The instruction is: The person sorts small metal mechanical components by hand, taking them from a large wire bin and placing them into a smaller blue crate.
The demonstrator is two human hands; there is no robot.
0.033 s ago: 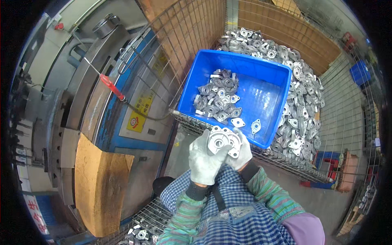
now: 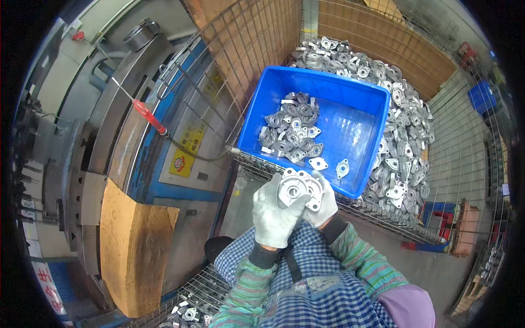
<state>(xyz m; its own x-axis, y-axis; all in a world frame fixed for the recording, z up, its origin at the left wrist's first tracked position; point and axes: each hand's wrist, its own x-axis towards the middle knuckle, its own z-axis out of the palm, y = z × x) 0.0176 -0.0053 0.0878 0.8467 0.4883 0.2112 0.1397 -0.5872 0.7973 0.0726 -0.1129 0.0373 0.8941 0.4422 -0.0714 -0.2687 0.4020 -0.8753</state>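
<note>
Both hands wear pale work gloves and meet in front of my body, just outside the near edge of a blue bin (image 2: 350,80). Closed on a silvery metal flange casting (image 2: 284,192) is my left hand (image 2: 275,221), its thumb pressed across the part's front. The casting has a round center hole and small lugs. My right hand (image 2: 326,206) grips a second metal flange casting (image 2: 315,192), which stands tilted right beside the first and partly behind it. Inside the bin, a pile of similar castings (image 2: 292,123) fills the left side, while two flat ones (image 2: 343,169) lie nearer me.
The bin rests on a wire cage (image 2: 394,224) heaped with loose castings (image 2: 404,136). A red-handled tool (image 2: 147,116) hangs at the left by a machine with a yellow label (image 2: 188,147). Cardboard (image 2: 136,249) stands lower left. More castings (image 2: 188,314) lie in a basket below.
</note>
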